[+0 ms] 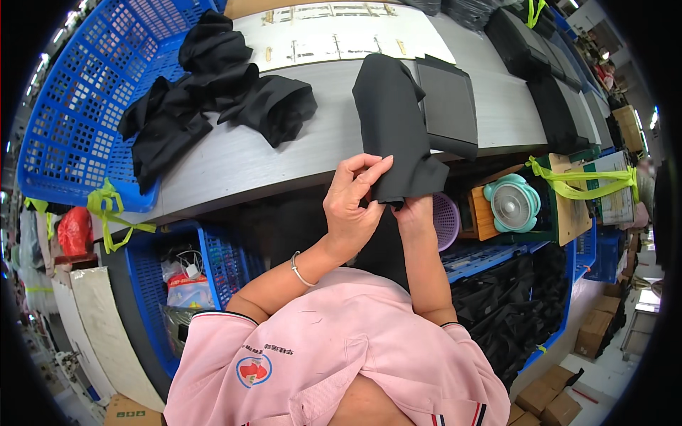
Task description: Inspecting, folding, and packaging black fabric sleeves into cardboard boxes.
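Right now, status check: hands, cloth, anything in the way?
Left hand touching black cloth near its lower edge. Right hand partly hidden by it. Dark flat panel close on its right, nothing visible on top.

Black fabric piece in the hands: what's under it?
The right hand reaches up under its lower edge, fingers covered. The black fabric piece also hides part of the grey tabletop; whether anything else lies beneath can't be seen.

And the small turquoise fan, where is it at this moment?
In the head view, the turquoise fan is right of centre, just below the near edge of the grey table. It is beside a wooden board, with the purple basket further left.
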Motion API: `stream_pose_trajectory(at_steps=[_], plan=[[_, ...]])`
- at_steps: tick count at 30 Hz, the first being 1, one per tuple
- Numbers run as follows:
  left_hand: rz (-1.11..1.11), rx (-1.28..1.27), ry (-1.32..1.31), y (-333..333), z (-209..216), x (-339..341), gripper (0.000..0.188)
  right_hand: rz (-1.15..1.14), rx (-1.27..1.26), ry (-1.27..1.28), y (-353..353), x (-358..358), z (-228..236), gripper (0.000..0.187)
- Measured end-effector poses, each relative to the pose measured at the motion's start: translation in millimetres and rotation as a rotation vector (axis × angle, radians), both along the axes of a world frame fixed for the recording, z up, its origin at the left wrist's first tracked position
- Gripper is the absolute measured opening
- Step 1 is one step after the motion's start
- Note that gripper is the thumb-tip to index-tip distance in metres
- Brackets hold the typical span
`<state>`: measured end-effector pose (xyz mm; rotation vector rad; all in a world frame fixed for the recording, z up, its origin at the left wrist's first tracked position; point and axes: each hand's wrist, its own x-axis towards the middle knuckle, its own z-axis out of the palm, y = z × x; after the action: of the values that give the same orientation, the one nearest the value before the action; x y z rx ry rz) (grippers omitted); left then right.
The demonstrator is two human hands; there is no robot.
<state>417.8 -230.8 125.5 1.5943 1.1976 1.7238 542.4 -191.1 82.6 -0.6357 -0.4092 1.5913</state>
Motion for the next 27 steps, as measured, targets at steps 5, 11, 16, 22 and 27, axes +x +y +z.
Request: stream_pose_trajectory(at_steps=[5,11,16,22,27], plan=[[0.04,0.01,0.009,-1.1,-4.8,-2.2,0.061,0.045,0.003,0.049,3.7,-3.6,-11.8,0.036],[0.016,0.008,0.021,-2.9,-8.8,-8.9,0.064,0.201,0.074,0.166,16.7,-1.7,-30.9,0.038],[-0.073,0.047,0.016,-1.1,-12.8,-26.1,0.06,-0.02,0.092,-0.125,19.7,-16.9,-15.0,0.038],[0.129,-0.318,-0.191,10.1,-56.0,-42.1,0.042,0.053,0.258,-0.796,33.2,-10.4,-23.1,0.039],[-0.075,-0.663,-0.742,18.9,-120.0,-34.0,0.029,0.477,0.262,-1.858,39.5,-19.8,-38.3,0.034]])
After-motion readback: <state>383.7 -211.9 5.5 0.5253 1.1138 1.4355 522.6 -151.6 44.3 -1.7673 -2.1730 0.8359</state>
